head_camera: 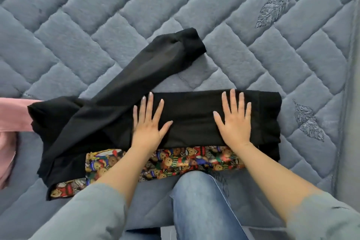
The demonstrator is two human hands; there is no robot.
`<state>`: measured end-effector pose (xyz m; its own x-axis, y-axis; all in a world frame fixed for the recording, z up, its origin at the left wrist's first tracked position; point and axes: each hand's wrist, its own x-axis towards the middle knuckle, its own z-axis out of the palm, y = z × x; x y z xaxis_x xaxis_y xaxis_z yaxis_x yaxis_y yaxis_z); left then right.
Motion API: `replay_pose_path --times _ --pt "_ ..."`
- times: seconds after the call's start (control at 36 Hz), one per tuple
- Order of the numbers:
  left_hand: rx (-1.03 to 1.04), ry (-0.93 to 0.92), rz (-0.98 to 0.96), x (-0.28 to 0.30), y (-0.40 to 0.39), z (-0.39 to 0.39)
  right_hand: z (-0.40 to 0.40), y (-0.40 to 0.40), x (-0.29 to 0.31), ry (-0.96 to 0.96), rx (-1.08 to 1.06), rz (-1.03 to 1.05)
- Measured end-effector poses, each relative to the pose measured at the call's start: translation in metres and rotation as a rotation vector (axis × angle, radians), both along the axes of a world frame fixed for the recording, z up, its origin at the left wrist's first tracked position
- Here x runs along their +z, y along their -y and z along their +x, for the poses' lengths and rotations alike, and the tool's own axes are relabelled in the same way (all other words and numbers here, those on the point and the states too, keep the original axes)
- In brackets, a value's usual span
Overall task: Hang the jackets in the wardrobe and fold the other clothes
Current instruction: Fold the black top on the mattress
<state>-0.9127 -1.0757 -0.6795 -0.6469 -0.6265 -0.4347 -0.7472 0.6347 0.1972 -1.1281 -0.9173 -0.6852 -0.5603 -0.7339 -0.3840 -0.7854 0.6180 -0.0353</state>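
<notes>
A black long-sleeved garment (192,117) lies partly folded across the near part of the bed, and one sleeve (155,64) stretches away to the upper left. My left hand (150,122) and my right hand (234,121) both press flat on the folded black body with fingers spread. Under its near edge shows a cloth with a colourful teddy-bear print (175,161). A pink garment (11,119) lies at the left edge, partly cut off by the frame.
Everything lies on a grey-blue quilted bed cover (136,15) with stitched feather motifs (272,8) at the right. My knee in blue jeans (196,197) rests on the bed's near edge. The bed's right edge (350,84) runs down the frame.
</notes>
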Motion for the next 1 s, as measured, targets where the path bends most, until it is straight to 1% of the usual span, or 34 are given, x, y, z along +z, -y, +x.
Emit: replay_pose_path --times 0.06,0.11,0.17,0.22,0.25,0.28,0.31,0.33,0.36,0.39,0.44,0.5,0.53,0.58,0.61,0.64,0.69,0.78,0.83,0.89,1.0 --pt "0.014 0.033 0.041 0.002 0.001 -0.002 -0.007 0.002 0.007 0.012 -0.118 0.001" --pt "0.018 0.095 0.073 0.002 0.004 -0.003 -0.01 0.011 0.014 0.084 -0.207 -0.035" --pt "0.01 0.161 0.126 0.004 0.007 -0.005 -0.008 0.026 0.023 0.207 -0.27 -0.173" --pt "0.001 0.165 0.219 0.017 0.013 -0.009 -0.003 0.046 0.034 0.381 -0.329 -0.356" --pt "0.012 0.116 0.29 0.028 0.015 -0.01 0.0 0.059 0.039 0.473 -0.382 -0.417" --pt "0.062 0.011 0.366 0.041 0.018 -0.011 0.004 0.076 0.043 0.567 -0.454 -0.445" --pt "0.139 -0.134 0.416 0.056 0.022 -0.011 0.008 0.095 0.046 0.673 -0.539 -0.443" --pt "0.214 -0.282 0.423 0.07 0.025 -0.008 0.013 0.114 0.048 0.781 -0.616 -0.421" --pt "0.273 -0.401 0.379 0.083 0.029 -0.005 0.018 0.134 0.049 0.891 -0.686 -0.394" --pt "0.31 -0.472 0.288 0.094 0.034 0.0 0.023 0.152 0.049 1.012 -0.768 -0.371" --pt "0.365 -0.523 0.095 0.107 0.044 0.014 0.032 0.186 0.047 1.261 -1.012 -0.363" --pt "0.415 -0.437 -0.016 0.112 0.054 0.032 0.037 0.211 0.049 1.46 -1.238 -0.405" --pt "0.423 -0.337 -0.025 0.111 0.059 0.044 0.038 0.22 0.05 1.533 -1.33 -0.446" --pt "0.419 -0.066 0.069 0.108 0.065 0.07 0.045 0.23 0.052 1.638 -1.465 -0.556" --pt "0.403 0.052 0.119 0.106 0.066 0.083 0.051 0.231 0.053 1.679 -1.504 -0.602" --pt "0.391 0.133 0.144 0.104 0.067 0.096 0.058 0.229 0.055 1.714 -1.524 -0.635" --pt "0.413 0.172 0.129 0.097 0.069 0.12 0.076 0.216 0.059 1.767 -1.572 -0.706" --pt "0.442 0.125 0.038 0.091 0.071 0.146 0.101 0.178 0.064 1.823 -1.659 -0.821" --pt "0.413 0.052 -0.007 0.088 0.072 0.163 0.117 0.146 0.07 1.802 -1.714 -0.862" --pt "0.36 -0.021 -0.002 0.087 0.07 0.179 0.134 0.117 0.077 1.753 -1.757 -0.893" --pt "0.226 -0.209 0.069 0.098 0.064 0.208 0.165 0.07 0.092 1.606 -1.815 -0.983"
